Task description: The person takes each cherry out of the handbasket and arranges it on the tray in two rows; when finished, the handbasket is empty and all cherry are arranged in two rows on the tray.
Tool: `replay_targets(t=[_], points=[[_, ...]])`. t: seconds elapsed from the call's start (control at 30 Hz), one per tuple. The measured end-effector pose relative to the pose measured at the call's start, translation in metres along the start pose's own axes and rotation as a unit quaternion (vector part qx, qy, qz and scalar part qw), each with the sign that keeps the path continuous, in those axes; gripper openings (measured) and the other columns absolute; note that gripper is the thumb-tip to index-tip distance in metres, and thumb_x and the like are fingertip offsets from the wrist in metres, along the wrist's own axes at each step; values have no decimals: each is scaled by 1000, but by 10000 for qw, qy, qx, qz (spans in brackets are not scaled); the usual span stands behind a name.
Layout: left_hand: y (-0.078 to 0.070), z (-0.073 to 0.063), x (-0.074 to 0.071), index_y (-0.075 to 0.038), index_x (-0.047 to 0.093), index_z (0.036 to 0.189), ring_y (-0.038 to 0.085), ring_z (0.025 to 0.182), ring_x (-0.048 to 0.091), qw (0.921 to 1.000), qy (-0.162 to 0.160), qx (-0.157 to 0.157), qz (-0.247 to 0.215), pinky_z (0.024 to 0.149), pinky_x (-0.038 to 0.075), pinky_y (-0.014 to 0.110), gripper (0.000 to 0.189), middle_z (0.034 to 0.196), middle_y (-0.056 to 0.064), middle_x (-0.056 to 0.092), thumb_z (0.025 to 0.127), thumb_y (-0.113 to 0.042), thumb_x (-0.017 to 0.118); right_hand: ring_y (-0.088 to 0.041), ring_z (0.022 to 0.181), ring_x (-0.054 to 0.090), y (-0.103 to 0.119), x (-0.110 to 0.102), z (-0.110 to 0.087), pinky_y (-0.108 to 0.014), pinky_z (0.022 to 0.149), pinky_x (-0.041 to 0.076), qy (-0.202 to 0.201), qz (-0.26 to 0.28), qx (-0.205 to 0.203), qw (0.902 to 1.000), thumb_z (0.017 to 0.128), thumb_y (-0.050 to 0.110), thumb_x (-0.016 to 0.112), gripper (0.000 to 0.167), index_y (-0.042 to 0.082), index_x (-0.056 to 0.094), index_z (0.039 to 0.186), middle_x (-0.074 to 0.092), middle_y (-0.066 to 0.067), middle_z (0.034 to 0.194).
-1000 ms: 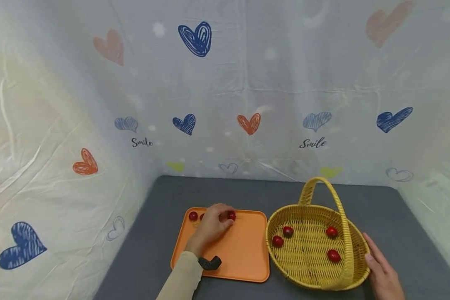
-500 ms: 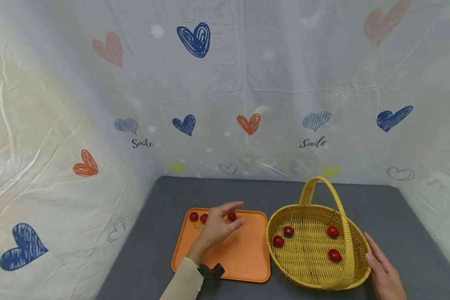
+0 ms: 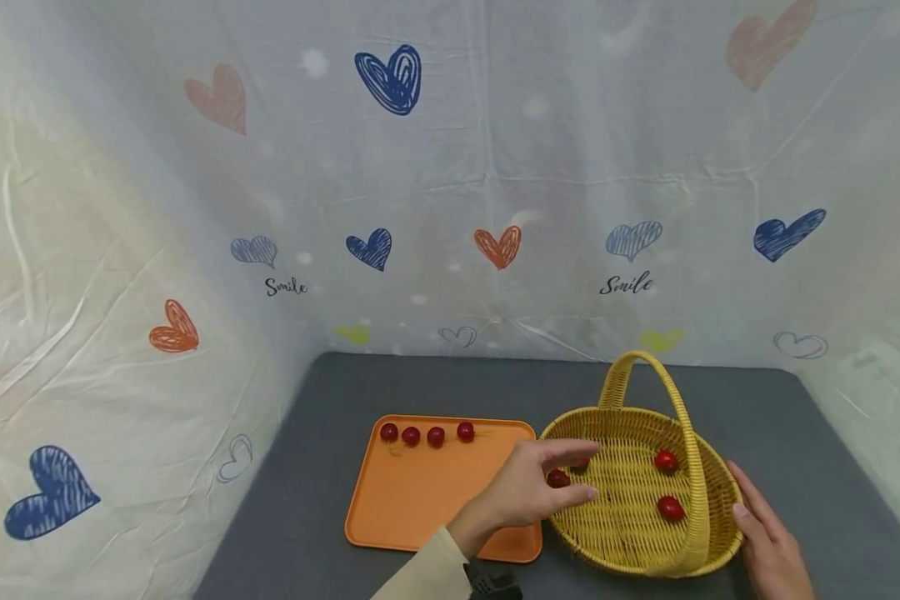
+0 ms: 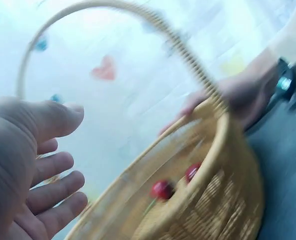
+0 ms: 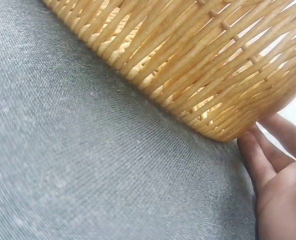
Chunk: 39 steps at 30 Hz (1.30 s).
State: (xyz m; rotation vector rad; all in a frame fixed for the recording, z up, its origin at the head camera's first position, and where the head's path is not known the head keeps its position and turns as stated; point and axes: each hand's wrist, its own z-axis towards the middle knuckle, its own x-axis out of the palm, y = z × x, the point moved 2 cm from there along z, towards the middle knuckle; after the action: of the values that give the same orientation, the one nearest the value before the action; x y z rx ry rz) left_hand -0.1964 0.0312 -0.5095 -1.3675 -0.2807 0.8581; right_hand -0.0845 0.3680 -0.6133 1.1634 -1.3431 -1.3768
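My left hand (image 3: 528,483) hovers over the left rim of a yellow wicker basket (image 3: 622,550), thumb and fingers spread apart with nothing between them. It partly covers two red cherries (image 3: 558,479) at that side of the basket. Two more cherries (image 3: 666,462) lie at the right, near the tall handle (image 3: 690,467). My right hand (image 3: 772,537) rests against the basket's right side; in the right wrist view its fairly straight fingers (image 5: 260,155) touch the outer weave low down. Several stemmed cherries (image 3: 436,437) sit in a row along the far edge of an orange tray (image 3: 412,508).
Tray and basket stand side by side on a dark grey cloth-covered table (image 3: 450,383). Behind and to the left hangs a pale curtain (image 3: 435,167) printed with hearts. The basket handle arches high above the rim.
My left hand has let go of a cherry at the tray's far edge, opened, and moved right to the basket. The cherry stays on the tray. My right hand keeps its place.
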Motion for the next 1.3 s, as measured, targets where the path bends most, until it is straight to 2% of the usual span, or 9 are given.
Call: replay_targets(t=[0.23, 0.5, 0.6, 0.7, 0.87, 0.97, 1.07, 1.17, 1.3], points=[[-16, 34, 60, -16, 70, 148, 3, 128, 70, 9993, 224, -93, 291, 103, 56, 18, 45, 144, -4, 74, 105, -24, 78, 34, 124, 40, 0, 0, -1, 2, 90, 41, 49, -27, 43, 10000, 121, 33, 39, 63, 27, 12, 178, 19, 33, 170], [-6, 65, 99, -27, 75, 141, -4, 116, 71, 9850, 256, -1500, 813, 88, 57, 14, 39, 134, -17, 75, 102, -29, 80, 30, 132, 32, -2, -1, 0, 2, 86, 40, -88, -332, 460, 9984, 120, 42, 38, 64, 35, 10, 177, 16, 35, 169], [0, 71, 107, -23, 75, 141, -5, 114, 71, 9789, 376, -1610, 1201, 85, 55, 11, 41, 131, -15, 77, 101, -25, 80, 31, 130, 33, -2, -1, 0, 2, 86, 40, -86, -170, 474, 9987, 120, 42, 39, 65, 34, 10, 177, 15, 34, 170], [1, 77, 114, -23, 73, 144, -8, 102, 70, 9647, 528, -1525, 2083, 82, 50, 7, 44, 124, -15, 79, 100, -24, 78, 33, 125, 36, -2, -1, -1, 2, 87, 40, -55, -56, 393, 9992, 120, 40, 40, 64, 33, 11, 178, 16, 34, 170], [1, 85, 124, -29, 74, 140, 0, 49, 41, 9286, 579, -1681, 3256, 52, 41, 15, 37, 72, -13, 65, 103, -31, 74, 34, 125, 37, -1, -2, 0, 3, 89, 40, 3, -20, 205, 9998, 121, 36, 39, 64, 30, 12, 178, 17, 33, 171], [1, 90, 127, -26, 80, 107, 6, 40, 31, 9182, 467, -1837, 3479, 40, 35, 22, 10, 57, -9, 46, 105, -35, 74, 35, 123, 38, -1, -2, 1, 2, 88, 41, -10, -22, 244, 9997, 121, 36, 41, 64, 30, 12, 178, 18, 34, 170], [0, 94, 129, -23, 64, 70, 7, 37, 33, 9035, 504, -1920, 3798, 39, 33, 23, 39, 48, -7, 37, 104, -38, 75, 36, 121, 39, -2, -3, 0, 2, 88, 41, -31, 25, 236, 9997, 120, 36, 42, 65, 30, 12, 178, 21, 35, 168], [1, 97, 131, -20, 54, 60, 8, 35, 31, 8912, 709, -1924, 4046, 38, 31, 24, 53, 45, -7, 33, 105, -38, 74, 36, 119, 42, -2, -2, 0, 2, 90, 42, -17, 139, 109, 9998, 121, 32, 42, 65, 27, 13, 178, 24, 34, 168], [4, 98, 132, -20, 49, 58, 8, 36, 28, 8871, 792, -1684, 4224, 38, 28, 24, 55, 45, -6, 31, 104, -33, 75, 36, 120, 42, -2, -2, 0, 2, 90, 41, -30, 154, 85, 9998, 121, 33, 42, 65, 26, 13, 178, 24, 35, 168]])
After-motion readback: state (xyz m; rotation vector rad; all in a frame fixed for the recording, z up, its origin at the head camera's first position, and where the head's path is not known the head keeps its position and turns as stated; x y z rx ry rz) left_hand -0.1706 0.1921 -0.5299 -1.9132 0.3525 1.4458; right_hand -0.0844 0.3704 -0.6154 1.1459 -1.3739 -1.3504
